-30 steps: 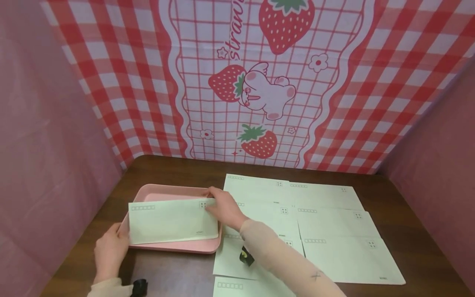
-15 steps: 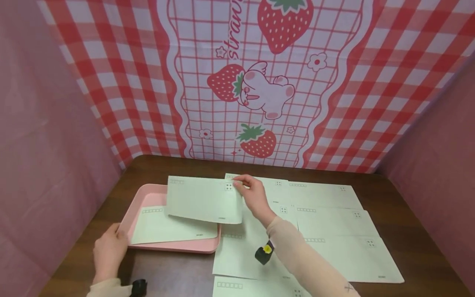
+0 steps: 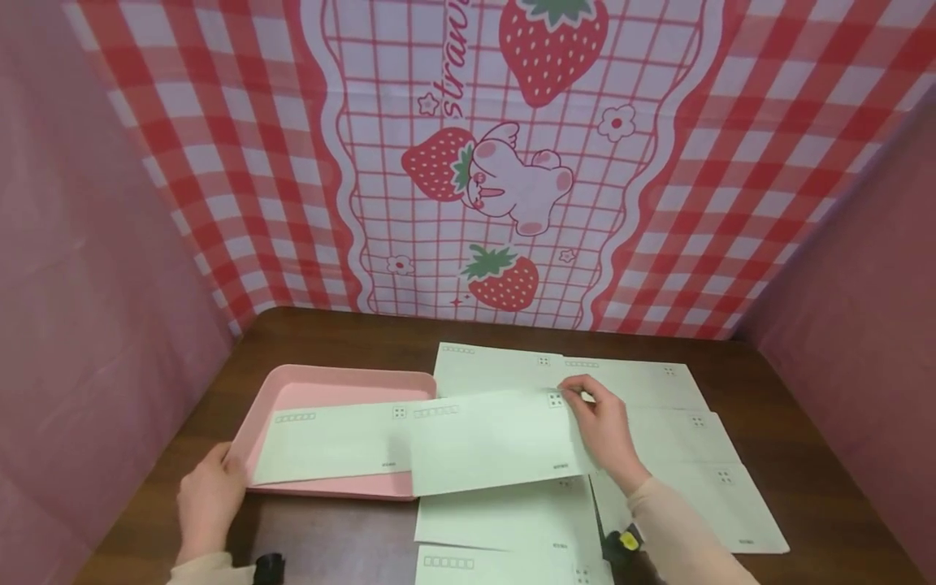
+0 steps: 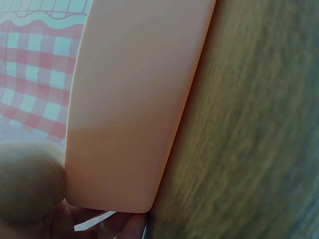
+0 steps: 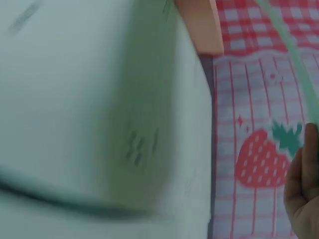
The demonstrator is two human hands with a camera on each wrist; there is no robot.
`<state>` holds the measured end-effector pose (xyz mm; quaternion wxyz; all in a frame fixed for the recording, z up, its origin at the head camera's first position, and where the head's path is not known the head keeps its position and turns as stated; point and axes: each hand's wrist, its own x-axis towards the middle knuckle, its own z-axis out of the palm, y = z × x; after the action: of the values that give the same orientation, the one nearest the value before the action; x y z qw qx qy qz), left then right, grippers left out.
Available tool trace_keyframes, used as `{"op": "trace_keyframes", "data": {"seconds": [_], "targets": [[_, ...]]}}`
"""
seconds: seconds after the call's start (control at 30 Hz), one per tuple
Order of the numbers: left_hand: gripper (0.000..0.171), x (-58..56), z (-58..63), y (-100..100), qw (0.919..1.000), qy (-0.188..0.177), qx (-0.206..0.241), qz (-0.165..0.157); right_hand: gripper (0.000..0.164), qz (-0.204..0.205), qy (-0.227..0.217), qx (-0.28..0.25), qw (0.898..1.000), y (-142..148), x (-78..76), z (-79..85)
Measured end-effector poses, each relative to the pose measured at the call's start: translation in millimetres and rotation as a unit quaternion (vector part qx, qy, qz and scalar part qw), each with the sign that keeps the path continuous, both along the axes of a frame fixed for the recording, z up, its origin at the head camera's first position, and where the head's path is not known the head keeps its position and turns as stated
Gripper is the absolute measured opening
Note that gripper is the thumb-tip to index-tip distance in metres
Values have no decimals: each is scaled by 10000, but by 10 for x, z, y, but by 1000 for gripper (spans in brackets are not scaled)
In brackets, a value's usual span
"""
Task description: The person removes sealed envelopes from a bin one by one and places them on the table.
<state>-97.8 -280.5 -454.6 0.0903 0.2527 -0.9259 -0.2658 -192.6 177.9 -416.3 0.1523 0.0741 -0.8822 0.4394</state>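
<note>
My right hand (image 3: 603,422) pinches a pale green envelope (image 3: 486,443) at its upper right corner, above other envelopes laid out on the table. The held envelope's left end overlaps the right edge of a pink tray (image 3: 344,380). Another envelope (image 3: 329,447) lies in that tray. My left hand (image 3: 210,497) holds the tray's near left corner; in the left wrist view the thumb (image 4: 30,179) is at the rim of the tray wall (image 4: 129,109) and fingers show below. In the right wrist view, fingers (image 5: 304,184) hold the envelope's thin edge (image 5: 299,64).
Several envelopes lie in two columns on the brown wooden table (image 3: 336,536), including one at the right (image 3: 702,504) and one at the front (image 3: 504,565). A red checked strawberry cloth (image 3: 468,203) hangs behind. Pink cloths hang on both sides.
My right hand has lifted an envelope out of the tray and carried it right, over the laid-out ones. Another envelope in the tray is uncovered. My left hand stays at the tray corner.
</note>
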Motion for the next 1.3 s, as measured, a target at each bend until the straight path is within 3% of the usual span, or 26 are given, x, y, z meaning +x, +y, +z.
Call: {"op": "trace_keyframes", "data": {"seconds": [0.17, 0.37, 0.53, 0.67, 0.77, 0.9, 1.0, 1.07, 1.17, 1.3], "targets": [[31, 1, -9, -18, 9999, 66, -111, -50, 14, -322, -187, 371, 9986, 631, 135, -158], [30, 9, -14, -12, 9998, 150, -91, -77, 17, 140, -469, 474, 9977, 1388, 366, -218], [29, 18, -10, -8, 9995, 268, -129, -121, 24, 358, -1386, 425, 9888, 1867, 619, -247], [30, 17, 4, -1, 9996, 233, -112, -95, 32, 180, -2069, 1003, 9730, 2148, 782, -282], [30, 17, 8, 2, 9997, 206, -89, -77, 41, -77, -2577, 1556, 9536, 2301, 859, -314], [31, 18, 4, 6, 9999, 148, -52, -43, 54, -301, -3180, 1947, 9274, 2466, 929, -386], [32, 13, -3, 8, 9999, 97, -39, -23, 62, -428, -3420, 2089, 9152, 2564, 969, -442], [31, 5, -7, 2, 9999, 107, -58, -58, 69, -489, -3320, 2314, 9132, 2613, 999, -480], [31, -2, -15, -5, 9999, 79, -75, -47, 71, -694, -2651, 2715, 9226, 2650, 1056, -562], [31, -6, -19, -8, 10000, 39, -63, -17, 44, -1364, -1623, 3011, 9297, 2650, 1134, -690]]}}
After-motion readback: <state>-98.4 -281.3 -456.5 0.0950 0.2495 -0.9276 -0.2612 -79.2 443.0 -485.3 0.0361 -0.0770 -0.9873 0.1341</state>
